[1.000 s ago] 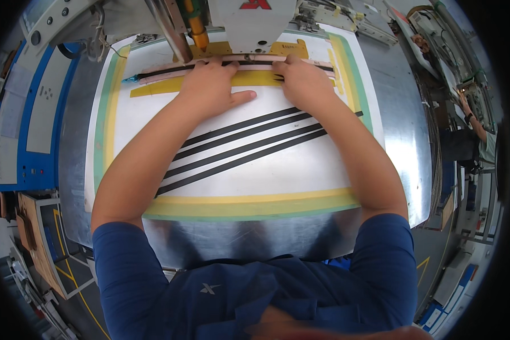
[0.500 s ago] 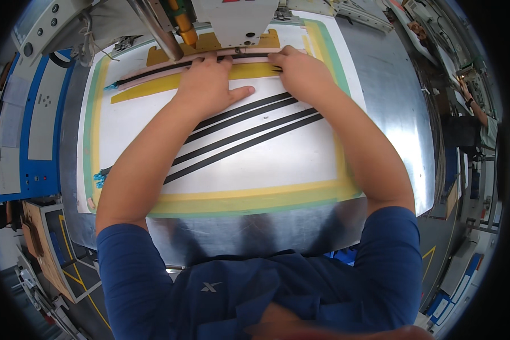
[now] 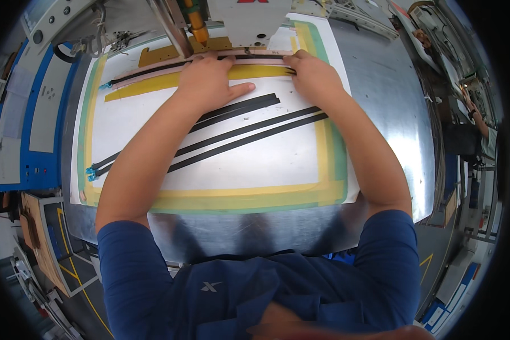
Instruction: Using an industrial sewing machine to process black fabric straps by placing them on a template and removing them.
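Surface (image 3: 374, 130): bare grey metal, broad, reflective. White sheet (image 3: 249, 175): flat on the surface, edged in yellow and green tape (image 3: 243, 198). Machine head (image 3: 249, 25): pale grey, low over the sheet's far side, with orange cylinder (image 3: 197, 25) to the left, tip down.

Left hand (image 3: 207, 79): fingers on the pink band, thumb spread well apart toward the right. Right hand (image 3: 317, 76): fingers gathered at the band's right end; clamped or merely pressing, cannot tell.

Hazards, by judgement: sideways slip or ripple in the black strip, from uneven pressure between the two hands; skewed left end, from lying beyond reach of either hand; pinched fingers, from closeness to the machine head, if set moving.

Pink band (image 3: 259, 62): long, narrow, pale, lying between rear yellow plate (image 3: 156, 56) and front yellow strip (image 3: 141, 88). Black strip (image 3: 260, 56): matt, slim, laid along the pink band beneath the fingers, slightly bowed to view. Four spare black strips (image 3: 249, 130): slanting across the sheet, nearer the body, partly hidden by the left forearm. Blue end pieces (image 3: 90, 171): small, bright, clustered at lower left. Blue tip (image 3: 105, 85): single, at the black strip's left end.
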Tool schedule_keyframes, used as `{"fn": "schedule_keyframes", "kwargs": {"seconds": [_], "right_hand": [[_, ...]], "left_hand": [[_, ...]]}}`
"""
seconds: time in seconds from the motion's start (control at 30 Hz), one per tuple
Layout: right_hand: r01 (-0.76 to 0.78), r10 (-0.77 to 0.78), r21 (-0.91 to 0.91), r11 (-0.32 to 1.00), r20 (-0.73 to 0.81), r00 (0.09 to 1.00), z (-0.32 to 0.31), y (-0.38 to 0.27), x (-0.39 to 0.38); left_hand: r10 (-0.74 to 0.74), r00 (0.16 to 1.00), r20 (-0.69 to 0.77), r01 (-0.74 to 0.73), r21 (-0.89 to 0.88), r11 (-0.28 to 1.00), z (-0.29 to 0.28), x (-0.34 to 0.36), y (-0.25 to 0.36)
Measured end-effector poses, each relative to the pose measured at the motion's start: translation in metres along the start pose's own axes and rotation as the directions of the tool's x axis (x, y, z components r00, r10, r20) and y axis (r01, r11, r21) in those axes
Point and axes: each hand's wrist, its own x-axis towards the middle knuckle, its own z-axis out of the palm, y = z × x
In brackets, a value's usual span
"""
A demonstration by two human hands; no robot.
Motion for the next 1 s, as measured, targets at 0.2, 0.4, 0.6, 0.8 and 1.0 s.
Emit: {"fn": "schedule_keyframes", "kwargs": {"seconds": [0.2,0.4,0.6,0.8,1.0], "right_hand": [[0.035,-0.032,0.066,0.997,-0.04,0.999,0.005,0.007,-0.001],[0.13,-0.123,0.084,0.988,-0.083,0.989,0.013,0.018,-0.004],[0.216,-0.193,0.15,0.965,-0.157,0.969,0.021,0.027,-0.012],[0.278,-0.255,0.15,0.949,-0.159,0.954,0.026,0.03,-0.013],[0.258,-0.239,0.198,0.946,-0.117,0.964,0.022,0.031,-0.022]], "left_hand": [[0.034,0.999,-0.021,-0.036,-0.087,0.996,0.015,0.012,0.022],[0.022,0.998,-0.054,-0.028,-0.104,0.994,0.016,0.017,0.057],[0.01,0.998,-0.063,-0.016,-0.092,0.996,0.021,0.021,0.068],[-0.003,0.998,-0.068,-0.002,-0.067,0.998,0.025,0.022,0.067],[0.051,0.993,-0.102,-0.058,-0.068,0.996,0.034,0.012,0.051]]}}
